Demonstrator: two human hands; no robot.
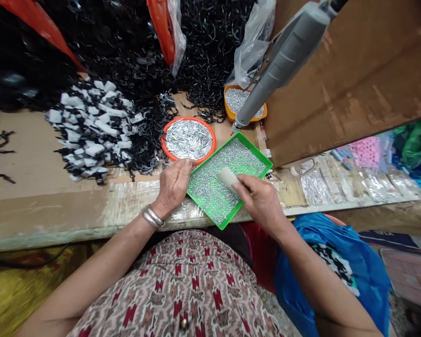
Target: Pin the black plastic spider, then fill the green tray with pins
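Green tray (263,161) of small metal pins sits at the bench edge, overhanging slightly. Left hand (172,186) grips its near-left rim; right hand (259,199) pinches a pale flat block (228,178) over the pins. A hard sweep could probably tip the tray, spilling pins.

Both bare forearms reach forward from the lap. The left hand (173,185) sits knuckles up with fingers curled loosely under, metal bangles round its wrist. The right hand (261,201) is just right of it, fingers and thumb pinched together, wrist angled slightly inward.
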